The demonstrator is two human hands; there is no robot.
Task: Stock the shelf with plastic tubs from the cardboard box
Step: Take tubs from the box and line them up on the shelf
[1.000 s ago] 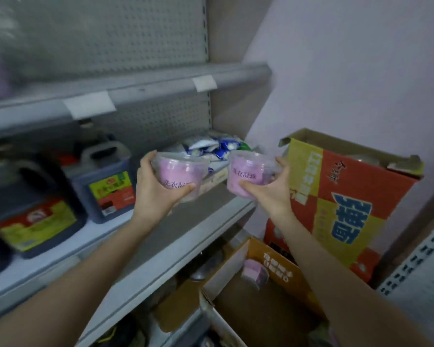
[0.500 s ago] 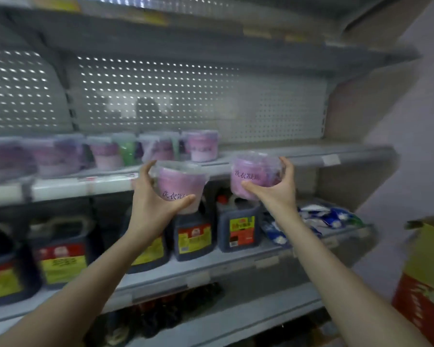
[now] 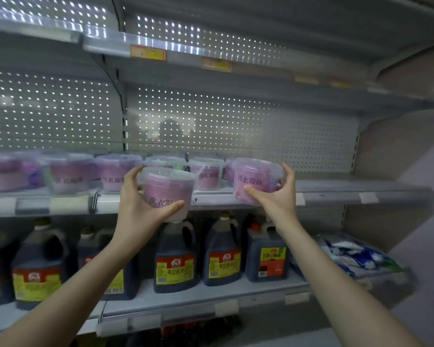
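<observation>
Rose to shelf (image 3: 336,196) lvl since prev: L hand (image 3: 138,209) gripped L tub (image 3: 167,191), R hand (image 3: 276,197) gripped R tub (image 3: 257,180).

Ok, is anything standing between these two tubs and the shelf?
The left tub faces the row of stocked tubs, which fills the shelf behind it. The right tub is at that row's right end. Nothing visible blocks the bare stretch to its right.

The right-hand tub (image 3: 257,181) reads 洗衣凝珠, the left-hand tub (image 3: 166,191) shows 洗衣凝, and a dark jug (image 3: 175,265) is labelled 黄豆酱油.
</observation>
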